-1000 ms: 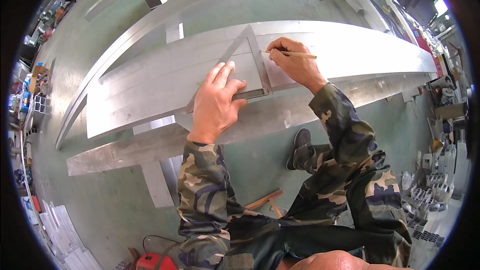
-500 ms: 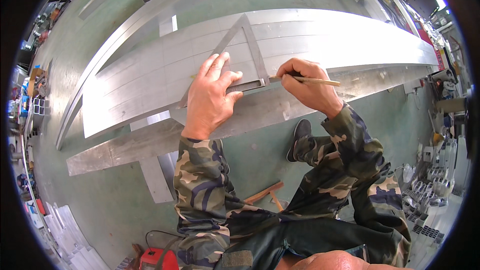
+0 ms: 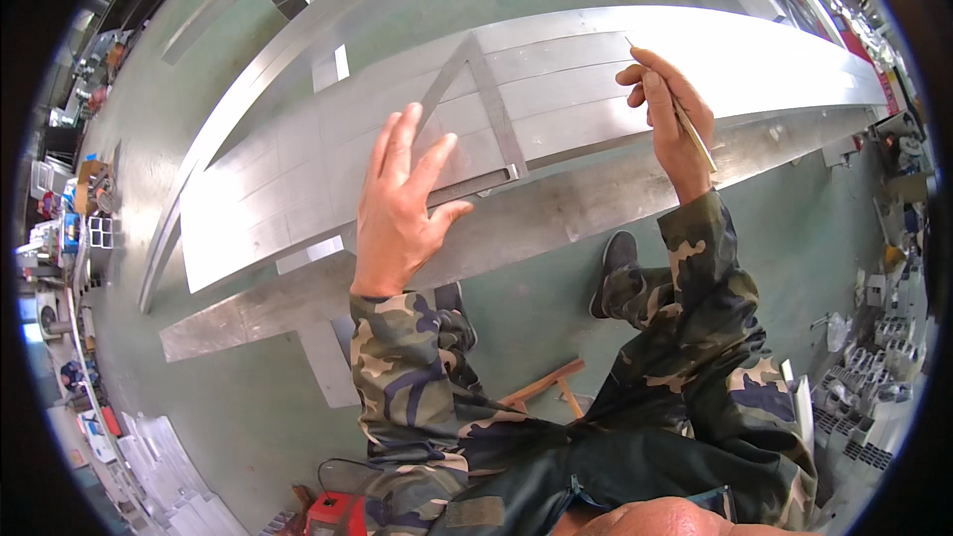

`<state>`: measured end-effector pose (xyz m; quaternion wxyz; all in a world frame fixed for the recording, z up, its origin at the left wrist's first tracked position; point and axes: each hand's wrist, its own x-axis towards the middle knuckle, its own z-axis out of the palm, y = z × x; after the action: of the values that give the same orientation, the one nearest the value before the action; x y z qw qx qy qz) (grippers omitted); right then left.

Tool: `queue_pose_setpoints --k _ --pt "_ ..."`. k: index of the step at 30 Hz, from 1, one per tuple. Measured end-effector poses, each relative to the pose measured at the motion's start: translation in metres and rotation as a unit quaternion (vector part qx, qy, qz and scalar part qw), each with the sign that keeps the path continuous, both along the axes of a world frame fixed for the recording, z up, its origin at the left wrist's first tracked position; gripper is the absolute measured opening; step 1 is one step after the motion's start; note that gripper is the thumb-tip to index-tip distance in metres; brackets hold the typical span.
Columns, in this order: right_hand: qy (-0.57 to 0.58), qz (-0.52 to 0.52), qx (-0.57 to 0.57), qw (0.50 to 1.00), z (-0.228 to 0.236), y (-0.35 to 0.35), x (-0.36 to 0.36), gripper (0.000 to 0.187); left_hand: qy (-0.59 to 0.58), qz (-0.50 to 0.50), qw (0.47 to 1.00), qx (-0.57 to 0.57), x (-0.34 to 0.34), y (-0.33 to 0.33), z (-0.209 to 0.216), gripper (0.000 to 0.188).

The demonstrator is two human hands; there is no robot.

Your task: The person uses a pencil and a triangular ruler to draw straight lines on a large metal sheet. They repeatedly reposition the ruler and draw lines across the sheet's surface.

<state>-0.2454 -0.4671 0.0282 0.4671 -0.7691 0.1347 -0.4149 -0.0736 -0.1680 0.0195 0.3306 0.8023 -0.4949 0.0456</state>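
A silvery metal panel [image 3: 288, 179] with several thin lines lies across in front of me. On it, by its near edge, rests a metal triangular set square [image 3: 493, 104], its tip pointing away from me. My left hand [image 3: 397, 203] is over the square's left part with fingers spread; whether it touches the metal is unclear. A thin pencil [image 3: 694, 131] is pinched in my right hand [image 3: 677, 109], which is right of the square above the panel. The pencil's tip points up and to the left, and seems off the surface.
A long metal beam [image 3: 486, 243] runs along the panel's near side, another long curved-looking bar [image 3: 223, 119] along its far left. On the green floor are a wooden frame piece [image 3: 544, 384] and a red machine [image 3: 336, 514]. Metal profiles [image 3: 879, 392] are stacked at right.
My right hand has moved away from the square, up and to the right, with the pencil. The left hand's fingers have spread and it has shifted slightly left.
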Motion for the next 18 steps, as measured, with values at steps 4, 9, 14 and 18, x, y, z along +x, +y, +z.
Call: queue_pose_setpoints --k 4,9,14,18 --pt "0.031 -0.018 -0.059 0.998 -0.02 -0.004 0.002 0.028 -0.063 0.057 0.992 0.089 0.013 0.019 -0.011 0.094" --pt "0.035 0.005 -0.122 0.992 -0.02 -0.003 0.003 0.028 -0.051 0.033 0.996 0.07 0.008 0.01 -0.006 0.079" --pt "0.064 0.028 -0.123 0.99 -0.019 0.0 0.0 0.031 -0.004 0.003 1.0 0.025 0.005 0.004 -0.011 0.067" --pt "0.046 0.036 -0.133 0.989 -0.021 0.002 0.003 0.033 -0.024 -0.018 0.999 0.022 -0.002 -0.007 -0.009 0.053"
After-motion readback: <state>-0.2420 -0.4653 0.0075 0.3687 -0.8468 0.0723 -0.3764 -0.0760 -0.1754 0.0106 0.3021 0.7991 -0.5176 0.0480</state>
